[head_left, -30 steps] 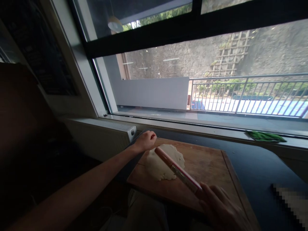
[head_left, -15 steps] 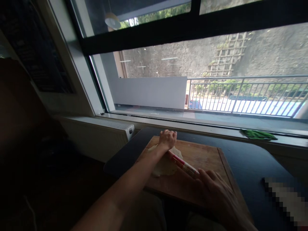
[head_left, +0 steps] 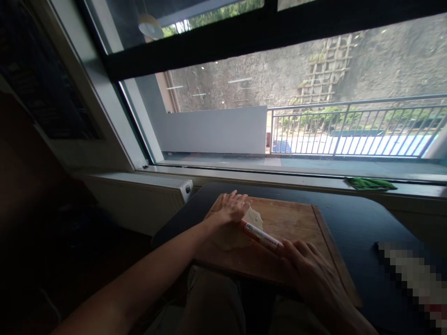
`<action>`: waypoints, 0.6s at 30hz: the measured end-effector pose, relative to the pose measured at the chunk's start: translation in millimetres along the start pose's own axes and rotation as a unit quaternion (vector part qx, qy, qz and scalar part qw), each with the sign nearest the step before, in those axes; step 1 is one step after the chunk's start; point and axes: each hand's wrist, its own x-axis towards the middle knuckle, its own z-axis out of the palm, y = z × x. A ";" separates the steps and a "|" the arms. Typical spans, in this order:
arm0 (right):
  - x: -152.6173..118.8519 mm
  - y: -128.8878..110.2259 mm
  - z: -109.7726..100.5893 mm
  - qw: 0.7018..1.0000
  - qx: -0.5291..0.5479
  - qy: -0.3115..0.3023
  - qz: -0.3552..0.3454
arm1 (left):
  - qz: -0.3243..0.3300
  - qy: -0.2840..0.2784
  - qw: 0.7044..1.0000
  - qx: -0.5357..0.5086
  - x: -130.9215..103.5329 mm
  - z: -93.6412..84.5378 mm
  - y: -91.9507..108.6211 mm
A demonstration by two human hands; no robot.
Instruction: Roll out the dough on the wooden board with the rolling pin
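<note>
A red and white printed cylinder (head_left: pixel 262 236) lies slantwise over a wooden board (head_left: pixel 289 218). Pale flat dough (head_left: pixel 254 217) spreads over the board's left part, partly under my left forearm. My left hand (head_left: pixel 234 205) is at the cylinder's far end, with its fingers stretched forward over the dough; whether its palm touches the cylinder is hidden. At the near end, my right hand (head_left: pixel 303 260) has its fingers bent over the cylinder.
The board rests on a dark table (head_left: pixel 363 223). A green cloth (head_left: pixel 370 183) lies on the window sill to the right. A radiator (head_left: pixel 139 200) stands left of the table. Something blurred into blocks (head_left: pixel 412 274) is at the right table edge.
My left hand's fingers have gone from curled to stretched out, and the hand sits slightly further left. The cylinder has turned about its length, showing a different side. The view has shifted a little.
</note>
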 end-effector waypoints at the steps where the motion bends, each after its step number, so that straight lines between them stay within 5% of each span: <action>1: 1.8 3.3 1.3 1.000 -0.003 0.002 0.007 | -0.013 0.003 1.000 -0.007 12.3 1.3 4.4; 5: 6.9 12.2 4.7 0.999 -0.032 0.004 0.028 | -0.034 0.045 0.998 -0.011 52.4 6.4 20.5; 8: 6.6 12.3 5.2 0.999 -0.038 0.004 0.030 | -0.018 0.081 0.997 0.004 59.7 7.5 26.0; 18: -8.2 -7.8 -4.1 1.000 -0.018 -0.004 -0.003 | -0.034 -0.017 0.999 0.029 3.3 3.4 -4.5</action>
